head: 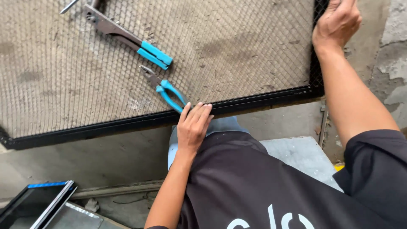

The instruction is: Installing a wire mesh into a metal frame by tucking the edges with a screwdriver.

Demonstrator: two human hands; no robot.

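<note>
Mesh panel [169,42] in black frame [127,123], flat across upper frame, both hands on its edges.

Head view: long axis runs left to right. Left hand [193,125], fingers extended flat, rests on the near rail at centre, just beside blue-handled pliers [167,91]. Right hand [337,21] is closed around the upper-right corner. Rivet tool [127,36] lies upper left.

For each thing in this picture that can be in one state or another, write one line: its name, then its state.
Mesh panel: lying flat, held at two edges.
Left hand: fingers resting on the panel's near frame bar, not closed.
Right hand: gripping the panel's right frame edge.
Blue-handled pliers: lying on the mesh, handles slightly apart.
Riveter: lying on the mesh, handles together.
Tablet: screen dark.
</note>
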